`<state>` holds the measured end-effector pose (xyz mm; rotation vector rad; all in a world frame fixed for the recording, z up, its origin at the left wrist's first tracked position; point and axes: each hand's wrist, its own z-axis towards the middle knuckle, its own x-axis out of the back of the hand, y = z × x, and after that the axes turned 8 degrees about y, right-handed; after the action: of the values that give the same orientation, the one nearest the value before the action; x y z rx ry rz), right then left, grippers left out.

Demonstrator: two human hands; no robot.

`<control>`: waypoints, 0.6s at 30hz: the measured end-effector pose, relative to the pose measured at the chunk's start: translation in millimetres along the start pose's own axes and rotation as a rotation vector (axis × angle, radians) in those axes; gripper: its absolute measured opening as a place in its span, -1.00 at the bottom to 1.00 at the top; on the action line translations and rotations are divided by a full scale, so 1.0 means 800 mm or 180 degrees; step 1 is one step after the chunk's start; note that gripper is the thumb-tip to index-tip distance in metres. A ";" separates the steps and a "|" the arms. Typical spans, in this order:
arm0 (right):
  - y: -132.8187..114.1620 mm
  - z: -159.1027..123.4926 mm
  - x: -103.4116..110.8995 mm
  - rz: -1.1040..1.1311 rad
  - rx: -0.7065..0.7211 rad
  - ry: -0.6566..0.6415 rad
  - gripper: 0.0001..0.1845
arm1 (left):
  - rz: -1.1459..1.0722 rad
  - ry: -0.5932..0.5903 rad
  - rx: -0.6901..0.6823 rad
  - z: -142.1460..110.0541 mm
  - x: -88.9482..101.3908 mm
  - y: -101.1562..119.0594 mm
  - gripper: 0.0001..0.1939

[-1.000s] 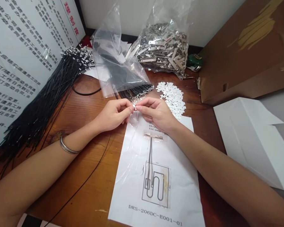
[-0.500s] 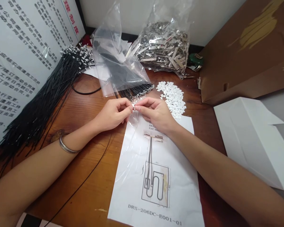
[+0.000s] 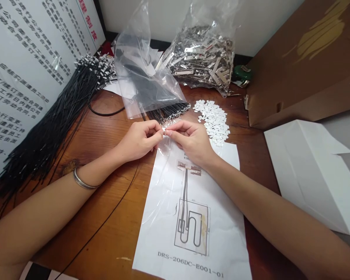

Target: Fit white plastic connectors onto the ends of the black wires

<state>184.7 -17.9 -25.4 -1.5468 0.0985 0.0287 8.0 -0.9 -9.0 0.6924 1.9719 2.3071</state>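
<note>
My left hand [image 3: 141, 140] is closed, thumb and forefinger pinched on the end of a thin black wire [image 3: 135, 173] that trails down to the lower left. Opposite it, fingertip to fingertip, my right hand [image 3: 194, 142] pinches a tiny white connector housing [image 3: 164, 131], mostly covered by the fingers. Just beyond the hands, black wires with metal terminals [image 3: 169, 113] stick out of a clear plastic bag [image 3: 128, 77]. A heap of small white connector housings [image 3: 214, 121] lies to the right of them.
At left lies a large bundle of black wires with white ends [image 3: 58, 105]. Behind stands a clear bag of flat metal parts [image 3: 201, 58]. A printed drawing sheet [image 3: 160, 241] lies under my right wrist. A cardboard box [image 3: 294, 74] and white folded card [image 3: 306, 167] border the right.
Almost nothing differs. Both hands stay pinched together at the same spot, with only a slight shift of the fingers and right wrist.
</note>
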 end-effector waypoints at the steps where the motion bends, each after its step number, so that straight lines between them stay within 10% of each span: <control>1: 0.000 0.000 0.000 -0.0032 0.0018 0.0011 -0.83 | 0.0020 0.0011 0.0000 0.000 0.000 0.000 -0.85; 18: 0.006 -0.004 -0.003 -0.0591 0.0209 0.0168 -0.87 | 0.0446 0.0094 -0.0177 -0.002 -0.002 0.000 -0.84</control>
<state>182.1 -21.0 -29.9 -1.4860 -0.0026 -0.1609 8.6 -2.4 -9.8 0.8217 1.9214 2.4539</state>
